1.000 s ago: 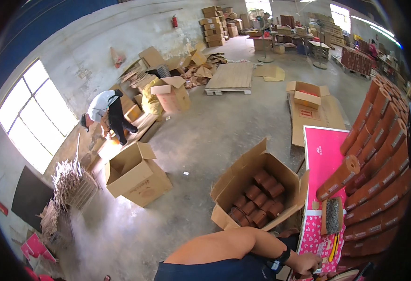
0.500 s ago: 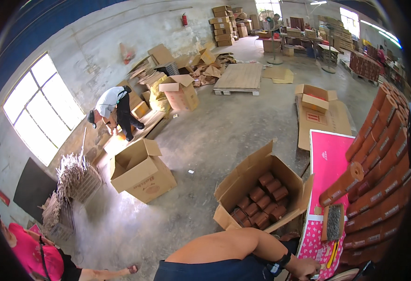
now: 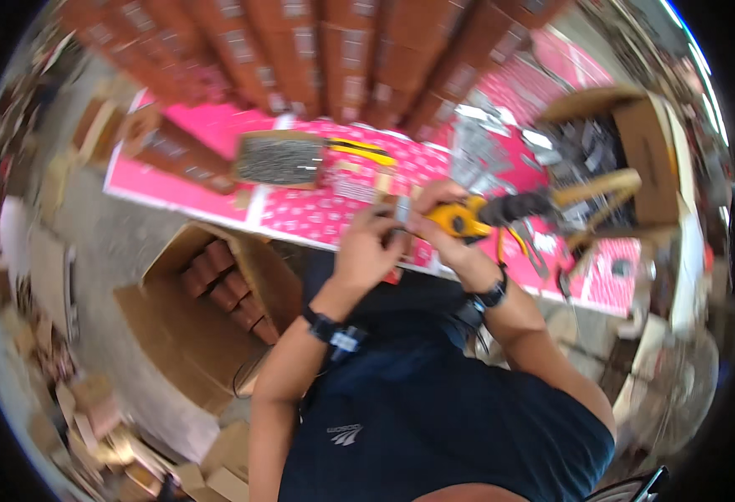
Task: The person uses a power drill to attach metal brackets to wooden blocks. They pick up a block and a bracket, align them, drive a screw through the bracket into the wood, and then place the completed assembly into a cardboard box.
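Note:
My left hand (image 3: pixel 367 251) is closed around a small grey-and-brown piece (image 3: pixel 402 209) at the table's near edge. From the other side, the fingers of my right hand (image 3: pixel 443 230) close on the same piece; blur hides its kind. Right against that hand is a yellow tool with a dark middle (image 3: pixel 459 219); whether the hand grips it I cannot tell. A dark grey wrapped part (image 3: pixel 514 207) lies in line with it. Beyond my hands, an open box of thin metal pieces (image 3: pixel 279 161) and a yellow utility knife (image 3: pixel 361 151) rest on the pink tabletop (image 3: pixel 300 213).
Reddish-brown cylinders (image 3: pixel 350 58) stand stacked along the far side, with one lying (image 3: pixel 175 151) at left. Below the table's left edge is a carton (image 3: pixel 162 326) holding brown pieces. Another carton (image 3: pixel 647 159) with metallic pieces is at right, near yellow-handled pliers (image 3: pixel 518 243).
The view has swung from the room and floor to the table in front of me. Both hands now show together at the small piece; only one showed earlier, at the table's edge.

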### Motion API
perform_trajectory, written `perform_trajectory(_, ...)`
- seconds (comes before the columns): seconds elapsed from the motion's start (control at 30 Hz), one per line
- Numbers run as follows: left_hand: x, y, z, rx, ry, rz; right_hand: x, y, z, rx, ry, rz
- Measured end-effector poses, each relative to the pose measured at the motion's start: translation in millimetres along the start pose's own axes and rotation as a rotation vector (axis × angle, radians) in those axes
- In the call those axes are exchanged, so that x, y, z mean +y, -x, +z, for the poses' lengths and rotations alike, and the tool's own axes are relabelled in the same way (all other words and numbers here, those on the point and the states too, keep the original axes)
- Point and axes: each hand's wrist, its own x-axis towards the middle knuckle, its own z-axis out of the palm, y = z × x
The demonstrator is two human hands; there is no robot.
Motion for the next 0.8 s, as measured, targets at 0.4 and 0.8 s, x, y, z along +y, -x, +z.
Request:
perform_trajectory(0.4, 11, -6, 25, -0.102, 0.093, 0.013, -11, 19, -18, 0.1, -0.183, 0.062)
perform_trajectory(0.8, -8, -1, 15, -0.019, -0.101, 0.082, 4, 7, 0, 0.044, -0.103, -0.014)
